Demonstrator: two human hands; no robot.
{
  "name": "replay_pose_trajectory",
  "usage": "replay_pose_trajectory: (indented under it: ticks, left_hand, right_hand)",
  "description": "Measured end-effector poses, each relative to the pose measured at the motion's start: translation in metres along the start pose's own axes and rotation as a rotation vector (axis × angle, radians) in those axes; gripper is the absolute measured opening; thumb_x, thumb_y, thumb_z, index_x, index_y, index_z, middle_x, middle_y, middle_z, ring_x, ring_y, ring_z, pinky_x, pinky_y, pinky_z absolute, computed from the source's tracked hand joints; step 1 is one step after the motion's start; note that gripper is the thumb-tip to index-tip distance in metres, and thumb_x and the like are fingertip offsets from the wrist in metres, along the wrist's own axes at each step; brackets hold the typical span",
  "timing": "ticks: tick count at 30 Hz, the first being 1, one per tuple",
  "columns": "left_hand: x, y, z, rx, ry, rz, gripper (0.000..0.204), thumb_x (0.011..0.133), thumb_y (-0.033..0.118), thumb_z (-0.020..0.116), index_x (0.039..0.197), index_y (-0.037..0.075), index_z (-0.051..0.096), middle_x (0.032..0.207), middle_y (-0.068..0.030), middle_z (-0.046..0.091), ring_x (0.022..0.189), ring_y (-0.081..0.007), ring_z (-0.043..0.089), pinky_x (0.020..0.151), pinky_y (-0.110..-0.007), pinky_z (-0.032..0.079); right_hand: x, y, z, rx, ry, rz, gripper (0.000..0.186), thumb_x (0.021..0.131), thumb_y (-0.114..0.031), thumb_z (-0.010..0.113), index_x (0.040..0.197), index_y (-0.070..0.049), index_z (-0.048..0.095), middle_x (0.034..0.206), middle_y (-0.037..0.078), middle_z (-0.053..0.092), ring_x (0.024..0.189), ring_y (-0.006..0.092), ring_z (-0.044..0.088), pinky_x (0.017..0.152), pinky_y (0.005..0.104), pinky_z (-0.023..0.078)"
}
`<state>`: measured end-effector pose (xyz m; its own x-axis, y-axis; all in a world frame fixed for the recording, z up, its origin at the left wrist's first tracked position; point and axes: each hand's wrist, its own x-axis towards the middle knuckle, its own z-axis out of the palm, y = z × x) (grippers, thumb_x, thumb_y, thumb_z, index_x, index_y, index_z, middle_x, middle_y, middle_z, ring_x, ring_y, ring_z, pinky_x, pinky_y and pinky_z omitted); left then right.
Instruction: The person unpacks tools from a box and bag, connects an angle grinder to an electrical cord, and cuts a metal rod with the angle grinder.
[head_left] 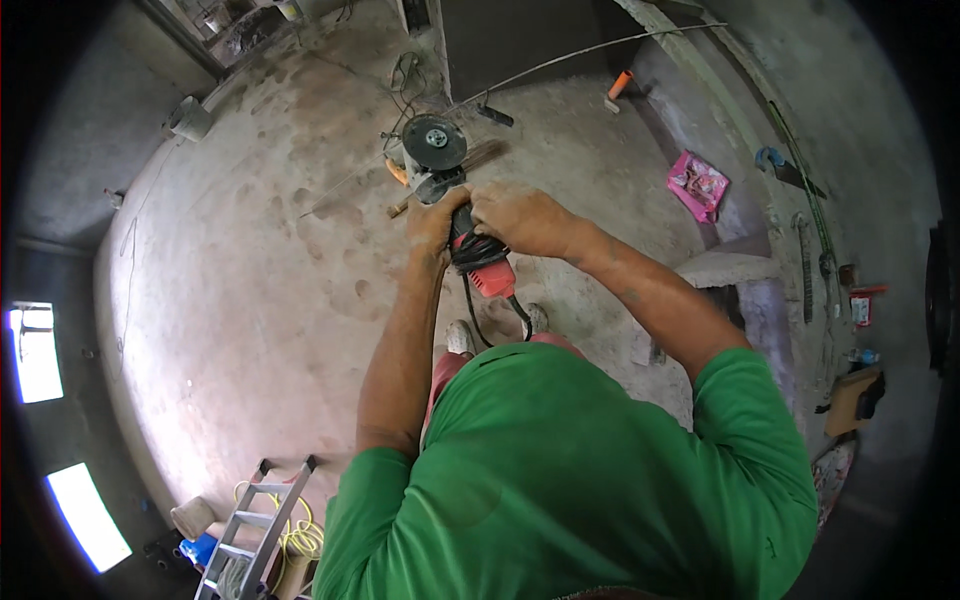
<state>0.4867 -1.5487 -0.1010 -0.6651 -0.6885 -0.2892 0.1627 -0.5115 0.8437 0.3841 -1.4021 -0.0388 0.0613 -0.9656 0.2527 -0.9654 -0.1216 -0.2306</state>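
A red and black angle grinder [488,275] with a dark disc [433,140] at its front hangs upright in the view, held over the floor. My left hand [432,220] is closed around the grinder's neck, just below the disc. My right hand [505,215] grips at the upper body, where a black power cable [480,253] is wound several times around the tool; its fingertips are partly hidden. The cable loops down toward my shoes. An orange-yellow item [397,173] shows behind the disc, and a brush-like item [396,210] lies on the floor left of my left hand.
An aluminium ladder [255,520] with yellow hose [305,538] lies at lower left. A bucket [190,118] stands upper left. A pink bag [697,185], an orange tube [620,85], tools [790,175] and a concrete ledge [730,268] are along the right. Loose wires [405,80] lie ahead.
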Motion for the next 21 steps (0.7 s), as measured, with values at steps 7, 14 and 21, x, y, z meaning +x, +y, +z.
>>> replay_pose_trajectory:
  ticks: [7,14,21]
  left_hand:
    - [0.014,-0.016,0.006,-0.064,-0.012,-0.044,0.043,0.079,0.009,0.084,0.114,-0.002,0.062,0.096,-0.0096,0.069,0.073,-0.0195,0.068,0.065,-0.036,0.060]
    - [0.038,-0.025,0.013,-0.445,0.278,-0.119,0.043,0.080,0.012,0.084,0.115,0.000,0.063,0.097,-0.0116,0.069,0.074,-0.0243,0.070,0.065,-0.038,0.061]
    - [0.030,-0.012,0.029,-0.549,0.125,-0.144,0.022,0.093,0.028,0.073,0.097,0.008,0.064,0.092,-0.0081,0.068,0.081,-0.0238,0.070,0.075,-0.043,0.062]
  right_hand:
    - [-0.037,-0.003,0.012,0.333,0.373,0.515,0.029,0.082,-0.024,0.080,0.093,-0.004,0.063,0.095,0.014,0.064,0.089,0.0343,0.065,0.077,0.0450,0.052]
    - [-0.093,-0.073,0.007,0.455,0.448,0.563,0.024,0.085,-0.017,0.077,0.103,-0.005,0.066,0.089,0.015,0.067,0.080,0.0362,0.067,0.073,0.0471,0.054]
    - [-0.098,-0.048,0.074,0.474,0.122,0.861,0.018,0.095,-0.018,0.063,0.100,-0.001,0.067,0.088,0.022,0.069,0.075,0.0391,0.069,0.069,0.0454,0.052]
